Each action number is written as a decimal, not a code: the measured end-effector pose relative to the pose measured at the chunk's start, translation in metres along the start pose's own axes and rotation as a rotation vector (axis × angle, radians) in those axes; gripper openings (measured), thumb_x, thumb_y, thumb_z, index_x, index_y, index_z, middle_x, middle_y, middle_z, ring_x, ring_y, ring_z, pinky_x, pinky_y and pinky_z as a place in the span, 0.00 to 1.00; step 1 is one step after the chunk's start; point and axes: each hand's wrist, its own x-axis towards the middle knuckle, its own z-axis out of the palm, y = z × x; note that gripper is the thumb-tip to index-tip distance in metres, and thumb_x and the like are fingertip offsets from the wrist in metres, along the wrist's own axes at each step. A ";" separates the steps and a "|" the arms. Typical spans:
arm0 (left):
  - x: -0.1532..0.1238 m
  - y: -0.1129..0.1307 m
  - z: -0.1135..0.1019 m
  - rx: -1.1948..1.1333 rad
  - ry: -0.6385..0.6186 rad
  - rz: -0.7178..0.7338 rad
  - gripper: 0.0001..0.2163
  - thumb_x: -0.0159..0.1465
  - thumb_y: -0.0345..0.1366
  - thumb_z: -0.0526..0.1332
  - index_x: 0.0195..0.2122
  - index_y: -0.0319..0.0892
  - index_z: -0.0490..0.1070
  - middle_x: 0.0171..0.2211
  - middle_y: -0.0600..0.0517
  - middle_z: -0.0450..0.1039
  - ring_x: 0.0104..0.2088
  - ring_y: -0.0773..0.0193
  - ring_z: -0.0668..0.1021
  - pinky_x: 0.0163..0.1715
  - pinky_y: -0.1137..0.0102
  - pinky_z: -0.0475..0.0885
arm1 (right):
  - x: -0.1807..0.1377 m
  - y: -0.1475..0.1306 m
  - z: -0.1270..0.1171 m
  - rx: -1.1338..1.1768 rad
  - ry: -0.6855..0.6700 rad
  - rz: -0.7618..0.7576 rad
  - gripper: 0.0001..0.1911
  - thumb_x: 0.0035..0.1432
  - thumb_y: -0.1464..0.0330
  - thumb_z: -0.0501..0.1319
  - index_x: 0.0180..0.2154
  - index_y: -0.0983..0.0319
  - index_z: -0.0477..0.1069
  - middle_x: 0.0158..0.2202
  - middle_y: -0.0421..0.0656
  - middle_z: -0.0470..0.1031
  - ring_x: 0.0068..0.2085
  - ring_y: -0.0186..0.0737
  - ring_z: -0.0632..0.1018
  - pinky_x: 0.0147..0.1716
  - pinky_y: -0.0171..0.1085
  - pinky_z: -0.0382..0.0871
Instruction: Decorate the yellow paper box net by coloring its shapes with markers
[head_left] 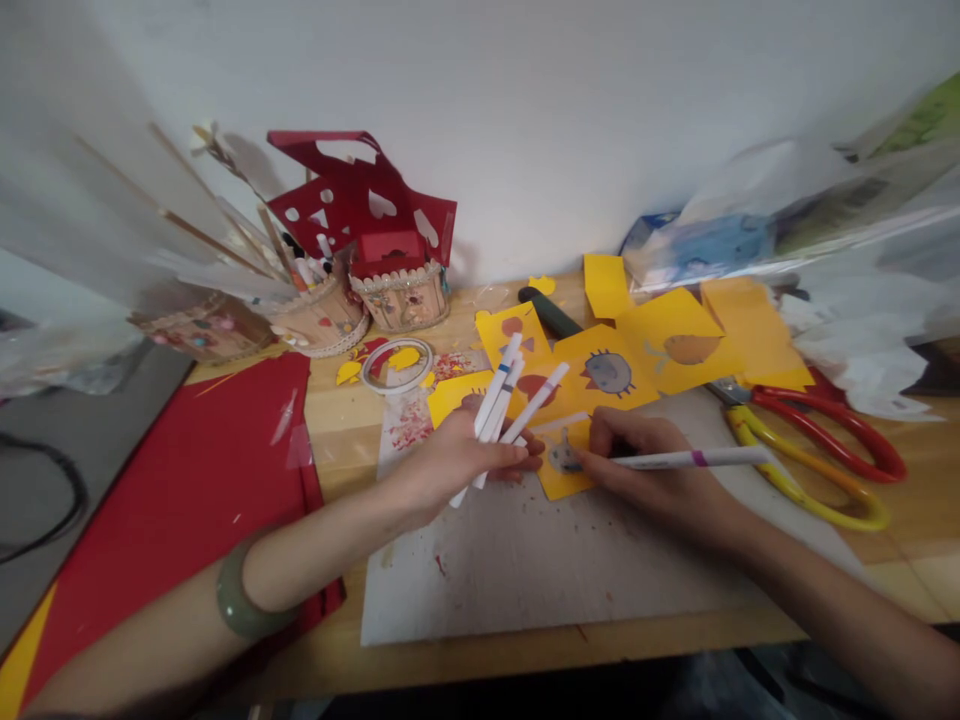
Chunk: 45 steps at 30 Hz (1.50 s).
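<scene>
My left hand (457, 455) is closed around three white markers (501, 395) that fan up and to the right. Its fingertips rest on the edge of a small yellow paper piece (562, 478). My right hand (645, 455) grips a white marker with a purple band (694, 459), its tip touching a grey round drawing (564, 457) on that yellow piece. Both hands lie over a grey work mat (540, 560). A green bangle (236, 595) circles my left wrist.
Yellow paper cards with drawn shapes (607, 370) lie behind the hands. Red and yellow scissors (817, 450) sit at the right. A red paper sheet (187, 480) lies at left, a tape ring (396, 364) and craft-stick holders (397, 295) by the wall. Plastic bags (825, 240) pile at the right.
</scene>
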 end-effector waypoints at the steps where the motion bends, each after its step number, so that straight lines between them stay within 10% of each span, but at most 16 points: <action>1: 0.000 0.000 0.000 0.002 -0.001 0.000 0.21 0.53 0.25 0.63 0.49 0.37 0.65 0.36 0.47 0.76 0.34 0.63 0.79 0.36 0.69 0.73 | 0.000 -0.001 0.000 0.001 0.003 0.003 0.14 0.51 0.67 0.55 0.18 0.59 0.54 0.16 0.34 0.57 0.19 0.31 0.59 0.17 0.32 0.51; 23: 0.001 -0.003 -0.003 0.050 -0.029 0.030 0.11 0.53 0.28 0.64 0.38 0.35 0.70 0.36 0.45 0.76 0.35 0.62 0.79 0.36 0.69 0.72 | 0.010 0.005 -0.006 0.655 0.368 0.175 0.15 0.49 0.65 0.60 0.20 0.58 0.53 0.15 0.30 0.51 0.15 0.29 0.53 0.14 0.32 0.44; 28: 0.001 -0.006 -0.005 0.034 -0.082 0.059 0.10 0.53 0.29 0.64 0.37 0.36 0.71 0.33 0.47 0.77 0.34 0.63 0.79 0.35 0.70 0.72 | 0.007 0.009 -0.003 0.496 0.372 0.107 0.14 0.47 0.67 0.62 0.19 0.58 0.56 0.15 0.32 0.58 0.17 0.30 0.61 0.15 0.31 0.51; 34: -0.004 -0.007 -0.005 -0.007 -0.069 0.198 0.06 0.54 0.31 0.64 0.33 0.36 0.73 0.32 0.48 0.77 0.26 0.68 0.77 0.30 0.71 0.73 | 0.005 0.013 -0.015 0.121 0.701 0.062 0.12 0.57 0.60 0.54 0.25 0.58 0.64 0.16 0.35 0.61 0.19 0.35 0.65 0.20 0.34 0.57; 38: -0.009 0.001 -0.003 0.004 0.006 0.312 0.06 0.54 0.32 0.64 0.33 0.37 0.73 0.32 0.49 0.77 0.25 0.69 0.76 0.29 0.73 0.73 | 0.003 0.015 -0.028 -0.202 0.818 0.061 0.09 0.54 0.61 0.58 0.32 0.59 0.70 0.32 0.46 0.75 0.34 0.46 0.74 0.32 0.41 0.62; 45: -0.004 0.013 -0.009 -0.092 0.298 0.423 0.11 0.53 0.32 0.65 0.37 0.36 0.71 0.35 0.46 0.76 0.31 0.64 0.78 0.31 0.72 0.74 | 0.000 0.015 -0.035 -0.663 0.597 0.348 0.16 0.61 0.59 0.48 0.40 0.60 0.68 0.18 0.45 0.70 0.21 0.49 0.71 0.20 0.36 0.47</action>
